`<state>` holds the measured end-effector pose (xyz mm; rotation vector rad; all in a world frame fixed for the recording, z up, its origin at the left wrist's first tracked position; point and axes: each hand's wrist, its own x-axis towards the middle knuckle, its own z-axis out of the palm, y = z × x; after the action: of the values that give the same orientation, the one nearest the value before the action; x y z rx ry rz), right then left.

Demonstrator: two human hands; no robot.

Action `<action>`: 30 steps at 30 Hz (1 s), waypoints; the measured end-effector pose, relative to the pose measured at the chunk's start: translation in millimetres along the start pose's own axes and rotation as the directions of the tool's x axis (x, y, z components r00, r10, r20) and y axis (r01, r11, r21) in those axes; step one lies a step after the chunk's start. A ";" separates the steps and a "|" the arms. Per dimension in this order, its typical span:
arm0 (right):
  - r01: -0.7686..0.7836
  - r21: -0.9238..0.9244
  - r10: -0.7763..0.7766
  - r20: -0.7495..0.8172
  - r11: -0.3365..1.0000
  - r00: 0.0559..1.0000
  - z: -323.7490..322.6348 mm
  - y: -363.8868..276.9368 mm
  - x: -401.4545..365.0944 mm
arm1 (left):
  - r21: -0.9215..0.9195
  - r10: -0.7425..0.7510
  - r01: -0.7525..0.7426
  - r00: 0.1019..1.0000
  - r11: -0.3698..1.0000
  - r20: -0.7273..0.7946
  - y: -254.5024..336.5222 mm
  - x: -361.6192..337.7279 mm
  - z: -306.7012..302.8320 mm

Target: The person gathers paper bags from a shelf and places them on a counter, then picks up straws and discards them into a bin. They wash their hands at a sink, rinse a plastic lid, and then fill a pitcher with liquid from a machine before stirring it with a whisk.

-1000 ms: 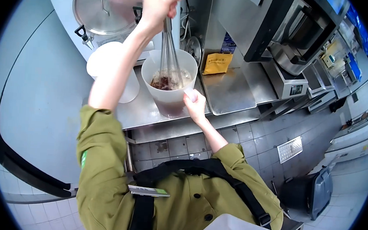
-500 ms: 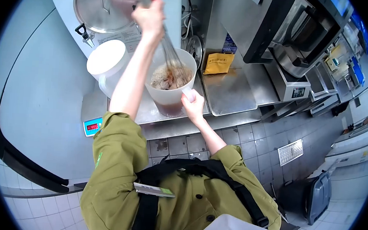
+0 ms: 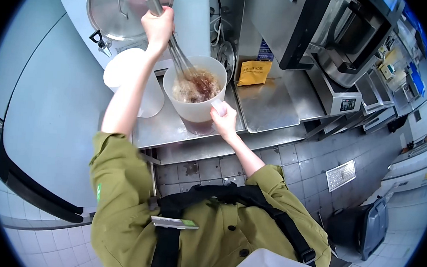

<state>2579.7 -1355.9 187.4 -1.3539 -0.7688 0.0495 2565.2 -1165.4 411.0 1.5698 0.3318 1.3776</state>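
Note:
My left hand [image 3: 158,30] is closed round the handle of a wire whisk [image 3: 179,58], which slants down into a translucent plastic pitcher [image 3: 193,113]. Brown, frothy liquid [image 3: 204,86] fills part of the pitcher; the whisk's lower wires are hidden in it. With my right hand [image 3: 224,120] I grip the pitcher's handle [image 3: 218,107] on its near right side. A second white pitcher [image 3: 150,95] with a pale round top stands to the left, partly behind my left forearm.
Behind the pitchers is a dispenser with a steel lid [image 3: 121,10] and a tap [image 3: 100,42]. A yellow packet [image 3: 254,73] leans on the steel counter [image 3: 268,110]. A blender-like machine [image 3: 348,49] stands right. A dark bin [image 3: 359,225] is on the tiled floor.
My left hand and the whisk's top have moved left and down, tilting the whisk further left. The liquid has swirled, showing more brown. My right hand stays on the handle.

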 end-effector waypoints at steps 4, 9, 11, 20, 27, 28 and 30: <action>-0.012 -0.019 0.012 -0.002 1.000 1.000 0.7 1.6 -3.8 | 0.035 -0.196 0.195 0.923 0.980 0.330 41.8 -21.9 29.2; -0.015 0.007 0.015 0.010 1.000 1.000 -0.2 2.1 0.9 | -0.236 0.133 -0.181 0.969 0.955 -0.207 7.5 4.3 29.2; -0.016 -0.003 0.016 0.016 1.000 1.000 -1.1 -0.9 0.1 | 0.038 0.105 -0.104 0.994 0.994 -0.037 9.4 -4.0 23.4; -0.039 -0.025 0.040 0.042 0.999 0.998 -4.5 -5.0 1.4 | -0.067 0.199 -0.227 0.936 0.971 -0.291 20.0 5.1 53.0; 0.317 -0.493 -0.266 0.172 0.810 0.948 -44.4 -52.8 5.5 | 0.191 -0.108 0.078 0.983 0.978 0.150 4.0 -17.8 64.6; 0.435 -0.420 -0.459 0.048 0.797 0.887 -62.3 -73.6 12.8 | -0.148 -0.109 0.129 0.984 0.980 0.138 3.5 -15.0 63.8; 0.581 -0.383 -0.652 -0.079 0.719 0.754 -106.4 -116.4 27.8 | -0.298 -0.114 0.074 0.986 0.952 -0.122 -19.3 4.3 47.7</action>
<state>2610.6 -1463.6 301.8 -1.3228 -1.0517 -0.7902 2615.3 -1175.8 404.3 1.2038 0.2679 1.3939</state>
